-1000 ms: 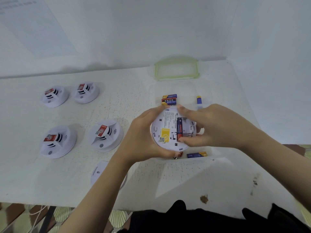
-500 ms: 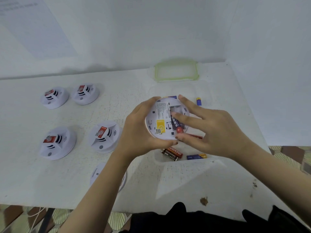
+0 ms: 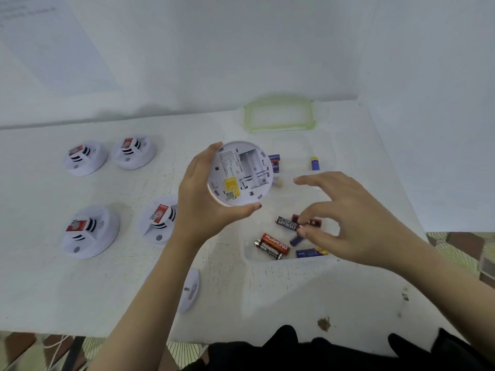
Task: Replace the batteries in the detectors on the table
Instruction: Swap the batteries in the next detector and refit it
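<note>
At frame centre, fingers of the left hand [image 3: 198, 210] gripped the round white plastic detector [image 3: 241, 178] underside-up, baring its empty bay for refilling, while the right hand [image 3: 353, 223] hovered half-curled over loose red and black batteries [image 3: 272, 246], its grasp unclear.

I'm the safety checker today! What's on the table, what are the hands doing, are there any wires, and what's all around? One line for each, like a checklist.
Surface: white table, with a brown stain near its front edge.
Job's things: held detector with its back up and battery bay empty; four other detectors on the left; loose batteries in a clear box.
Clutter: green-rimmed lid at the back; white cover plate, partly hidden by the left arm.
Hands: left hand grips the held detector; right hand pinches the EVEREADY battery over the clear box.
Cables: white cord below the table's front edge.
Surroundings: white walls, a paper sheet on the wall, and a patterned floor.
</note>
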`<action>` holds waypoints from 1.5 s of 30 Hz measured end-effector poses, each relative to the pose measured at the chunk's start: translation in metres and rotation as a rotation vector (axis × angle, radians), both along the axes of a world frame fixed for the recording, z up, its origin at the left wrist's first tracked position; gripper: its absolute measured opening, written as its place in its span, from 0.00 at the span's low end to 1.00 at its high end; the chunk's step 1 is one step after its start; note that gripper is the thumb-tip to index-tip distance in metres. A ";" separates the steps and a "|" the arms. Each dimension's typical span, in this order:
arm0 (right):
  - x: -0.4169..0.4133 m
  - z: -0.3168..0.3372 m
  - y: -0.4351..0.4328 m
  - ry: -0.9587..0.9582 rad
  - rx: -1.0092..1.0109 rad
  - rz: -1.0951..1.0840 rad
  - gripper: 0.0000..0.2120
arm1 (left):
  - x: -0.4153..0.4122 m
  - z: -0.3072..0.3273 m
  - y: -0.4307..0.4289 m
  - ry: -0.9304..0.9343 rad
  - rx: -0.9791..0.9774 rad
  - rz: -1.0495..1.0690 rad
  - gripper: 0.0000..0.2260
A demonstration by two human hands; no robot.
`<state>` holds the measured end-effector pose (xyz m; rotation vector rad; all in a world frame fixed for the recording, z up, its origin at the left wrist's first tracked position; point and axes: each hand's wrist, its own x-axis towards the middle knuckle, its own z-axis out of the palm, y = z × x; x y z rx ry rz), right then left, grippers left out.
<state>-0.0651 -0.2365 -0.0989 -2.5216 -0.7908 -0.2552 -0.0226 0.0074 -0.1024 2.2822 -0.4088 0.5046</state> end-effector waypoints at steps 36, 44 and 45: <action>0.130 0.023 0.021 0.552 0.246 -0.155 0.10 | 0.050 -0.008 -0.004 0.037 -0.117 0.104 0.44; 0.088 0.033 0.033 0.245 0.830 -0.079 0.13 | 0.045 -0.001 -0.014 0.031 -0.097 -0.019 0.43; 0.085 0.032 0.034 0.185 0.787 -0.072 0.15 | 0.044 0.001 -0.015 0.022 -0.096 -0.034 0.42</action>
